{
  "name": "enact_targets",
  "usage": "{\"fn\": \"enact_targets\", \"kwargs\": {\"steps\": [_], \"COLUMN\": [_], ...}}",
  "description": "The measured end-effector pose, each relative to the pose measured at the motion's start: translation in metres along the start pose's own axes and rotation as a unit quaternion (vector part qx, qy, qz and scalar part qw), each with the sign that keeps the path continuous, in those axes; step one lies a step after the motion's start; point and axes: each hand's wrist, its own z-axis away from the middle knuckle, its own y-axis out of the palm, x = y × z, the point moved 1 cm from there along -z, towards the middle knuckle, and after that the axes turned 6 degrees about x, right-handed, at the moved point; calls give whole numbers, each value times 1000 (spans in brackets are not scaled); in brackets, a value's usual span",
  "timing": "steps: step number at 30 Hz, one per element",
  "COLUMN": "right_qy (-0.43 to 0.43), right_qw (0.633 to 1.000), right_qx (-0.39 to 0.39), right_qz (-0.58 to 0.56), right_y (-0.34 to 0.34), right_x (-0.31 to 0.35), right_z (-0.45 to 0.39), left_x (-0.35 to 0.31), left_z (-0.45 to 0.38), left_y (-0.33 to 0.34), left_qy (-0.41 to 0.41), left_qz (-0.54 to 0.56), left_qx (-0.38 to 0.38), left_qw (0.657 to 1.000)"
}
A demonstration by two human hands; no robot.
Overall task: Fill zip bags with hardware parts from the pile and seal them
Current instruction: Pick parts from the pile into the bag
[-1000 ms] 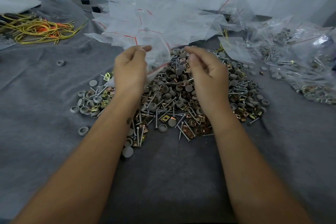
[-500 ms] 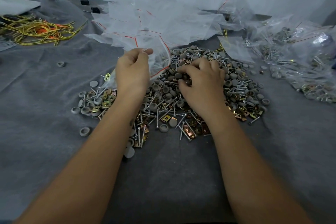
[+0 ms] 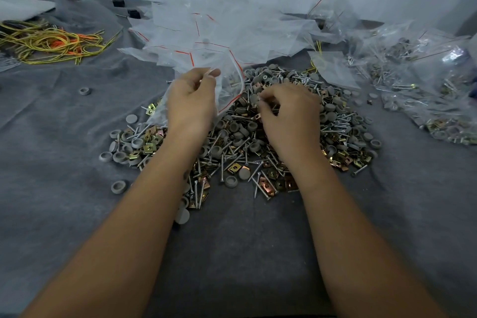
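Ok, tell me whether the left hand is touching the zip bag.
Touching. The head view shows the left hand pinching the zip bag at its open, red-lined mouth, plastic caught between thumb and fingertips above the pile of hardware parts.

Packing workbench: hardware pile (image 3: pixel 258 142), zip bags (image 3: pixel 219 31).

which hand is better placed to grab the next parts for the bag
Right. The right hand already sits curled on the pile of grey caps, silver screws and brass clips, beside the bag's mouth. The left hand is busy pinching the clear red-striped zip bag open.
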Motion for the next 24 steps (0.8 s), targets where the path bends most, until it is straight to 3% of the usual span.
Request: {"fn": "enact_targets", "kwargs": {"steps": [5,13,17,20,24], "right_qy": [47,36,7,-12,-2], "right_qw": [975,988,994,991,980], "right_qx": [-41,27,63,54,2], "right_qz": [-214,-146,-91,-121,-201], "right_y": [-1,7,6,5,0], "right_x": [6,6,5,6,7], "right_z": [-1,2,2,3,0], "left_x": [1,-6,-6,-7,-8], "left_z": [8,19,19,18,11], "left_y": [6,11,11,10,3], "left_qy": [60,118,128,129,73], "left_qz": [-106,-94,-60,-42,9], "left_qx": [56,154,148,141,40], "left_qw": [991,976,979,981,996]}}
